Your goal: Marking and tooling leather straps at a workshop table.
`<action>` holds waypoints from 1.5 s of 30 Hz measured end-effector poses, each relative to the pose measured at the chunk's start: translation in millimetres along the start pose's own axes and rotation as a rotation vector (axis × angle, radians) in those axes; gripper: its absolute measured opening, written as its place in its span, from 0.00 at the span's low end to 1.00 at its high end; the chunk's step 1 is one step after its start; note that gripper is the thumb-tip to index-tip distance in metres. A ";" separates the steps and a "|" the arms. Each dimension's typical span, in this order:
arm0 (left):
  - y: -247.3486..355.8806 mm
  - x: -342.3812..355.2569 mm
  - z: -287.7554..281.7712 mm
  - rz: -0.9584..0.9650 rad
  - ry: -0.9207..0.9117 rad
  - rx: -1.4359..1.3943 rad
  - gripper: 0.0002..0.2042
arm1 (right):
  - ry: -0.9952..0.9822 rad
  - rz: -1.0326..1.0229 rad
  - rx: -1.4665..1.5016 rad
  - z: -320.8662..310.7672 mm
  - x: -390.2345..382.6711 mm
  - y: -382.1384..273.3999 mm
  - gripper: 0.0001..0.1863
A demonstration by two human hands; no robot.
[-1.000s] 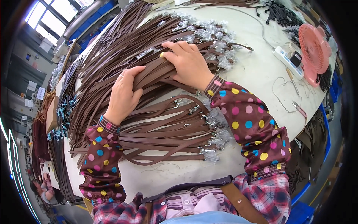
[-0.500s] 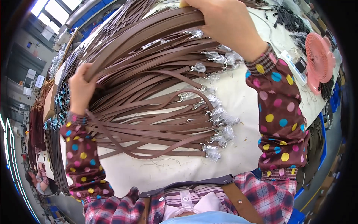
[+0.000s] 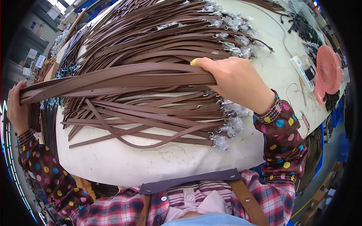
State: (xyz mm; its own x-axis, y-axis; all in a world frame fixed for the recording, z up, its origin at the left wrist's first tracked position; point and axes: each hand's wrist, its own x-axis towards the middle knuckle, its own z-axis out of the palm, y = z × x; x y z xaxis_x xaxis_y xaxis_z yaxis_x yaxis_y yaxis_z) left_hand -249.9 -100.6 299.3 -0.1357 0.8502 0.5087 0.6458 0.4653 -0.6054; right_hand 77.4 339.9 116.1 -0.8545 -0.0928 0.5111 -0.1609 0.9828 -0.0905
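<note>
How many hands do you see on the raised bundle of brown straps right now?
2. The left hand grips the bundle of brown straps at its far left; the right hand grips it toward the right. No other hand shows on it.

A bundle of straps [image 3: 132, 77] runs from the left hand [image 3: 17, 107] to the right hand [image 3: 240, 81]. Beyond the hands, a broad pile of straps [image 3: 143, 41] lies on the counter [image 3: 181, 160]; on the near side of the hands lies a smaller group of straps [image 3: 188, 112]. Rightward of the right hand come a power strip [image 3: 298, 66] and, farther right, a fan [image 3: 328, 69]; snips [image 3: 304, 119] lie to its right, on the nearer side.
</note>
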 end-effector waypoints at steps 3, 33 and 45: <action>11.1 -11.6 4.7 0.034 0.014 0.062 0.17 | -0.018 0.117 -0.057 12.7 -9.6 0.2 0.25; 345.8 77.9 129.9 0.174 -0.524 -0.934 0.15 | -0.174 -0.055 -0.003 55.7 -57.4 -42.1 0.18; 353.7 91.8 118.5 0.208 -0.332 -1.207 0.14 | -0.166 -0.014 -0.063 83.2 -43.7 -51.5 0.17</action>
State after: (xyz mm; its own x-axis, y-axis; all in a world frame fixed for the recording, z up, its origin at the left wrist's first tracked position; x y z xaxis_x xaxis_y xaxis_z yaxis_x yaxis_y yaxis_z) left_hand -123.0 171.2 59.3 -0.0178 0.9820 0.1881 0.9255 -0.0550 0.3748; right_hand 81.9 280.0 27.3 -0.9231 -0.1264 0.3633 -0.1464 0.9888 -0.0278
